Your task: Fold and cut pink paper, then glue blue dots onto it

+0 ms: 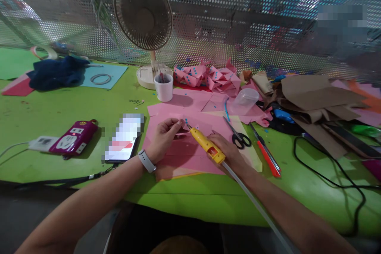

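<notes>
My right hand (pixel 224 149) is wrapped round a yellow hot glue gun (pixel 205 143), with a clear glue stick running out of its back end. The gun's nozzle points up and left, close to the fingertips of my left hand (pixel 167 134). Thumb and forefinger of that hand pinch the edge of a small pink paper piece (pixel 183 124) with blue dots. Pink paper sheets (pixel 172 161) lie under both hands on the green table (pixel 98 107). Whether the nozzle touches the paper is too small to tell.
Black scissors (pixel 241 139) and a red cutter (pixel 268 156) lie to the right, near brown paper (pixel 318 93) and a black cable. A phone (pixel 125 139) and purple power strip (pixel 74 138) are left. Behind stand a fan (pixel 143 14), white cup (pixel 164 88) and folded pink paper shapes (pixel 222 79).
</notes>
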Demonstrator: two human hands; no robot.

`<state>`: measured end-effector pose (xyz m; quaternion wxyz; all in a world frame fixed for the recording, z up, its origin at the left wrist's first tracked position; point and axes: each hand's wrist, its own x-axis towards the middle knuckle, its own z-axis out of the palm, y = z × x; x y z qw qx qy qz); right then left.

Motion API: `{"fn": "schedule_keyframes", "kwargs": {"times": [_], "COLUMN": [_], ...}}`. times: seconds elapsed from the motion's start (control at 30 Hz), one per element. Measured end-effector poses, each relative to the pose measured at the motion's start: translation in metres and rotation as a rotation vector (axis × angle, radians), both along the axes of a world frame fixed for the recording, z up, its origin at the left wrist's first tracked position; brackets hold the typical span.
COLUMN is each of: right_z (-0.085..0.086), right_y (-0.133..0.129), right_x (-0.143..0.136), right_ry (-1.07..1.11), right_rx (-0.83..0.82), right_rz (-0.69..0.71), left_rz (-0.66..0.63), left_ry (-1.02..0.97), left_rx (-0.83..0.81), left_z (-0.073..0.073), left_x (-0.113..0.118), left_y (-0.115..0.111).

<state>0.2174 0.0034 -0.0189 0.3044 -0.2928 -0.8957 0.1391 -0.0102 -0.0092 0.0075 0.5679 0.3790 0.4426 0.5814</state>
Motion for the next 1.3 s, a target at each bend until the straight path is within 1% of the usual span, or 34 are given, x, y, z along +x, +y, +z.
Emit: {"fn": "schedule_keyframes", "kwargs": {"times": [0.13,0.33,0.5,0.67,0.77,0.87,0.97,1.13,1.3], "right_z": [0.005,0.014,0.019,0.022,0.020,0.016,0.015,0.019,0.021], "right_y": [-0.001,-0.005,-0.007,-0.008,-0.006,-0.002,-0.002,-0.004,-0.004], "right_x": [0.000,-0.003,-0.004,-0.002,0.001,0.001,-0.001,-0.006,-0.007], "right_ry": [-0.036,-0.079,-0.100,-0.033,0.059,0.093,0.054,-0.011,-0.050], "right_rx": [0.056,0.190,0.230,0.307,0.321,0.326,0.320,0.333,0.352], "right_rz": [0.008,0.008,0.011,-0.004,-0.032,-0.054,-0.042,-0.003,-0.008], "left_rz": [0.008,0.028,0.013,0.025,0.017,0.011,0.006,-0.003,-0.010], "left_ry": [0.012,0.024,0.026,0.029,0.013,0.001,-0.004,0.014,0.007], "left_rx": [-0.017,-0.007,-0.019,0.001,0.001,-0.006,-0.002,-0.003,-0.017], "left_z": [0.001,0.000,0.000,0.001,0.000,-0.001,-0.002,0.000,0.000], "left_x": [0.000,0.000,-0.001,-0.002,-0.003,-0.003,-0.003,-0.002,-0.002], "left_y": [0.000,-0.001,0.000,0.000,0.000,0.001,0.001,0.001,0.000]}}
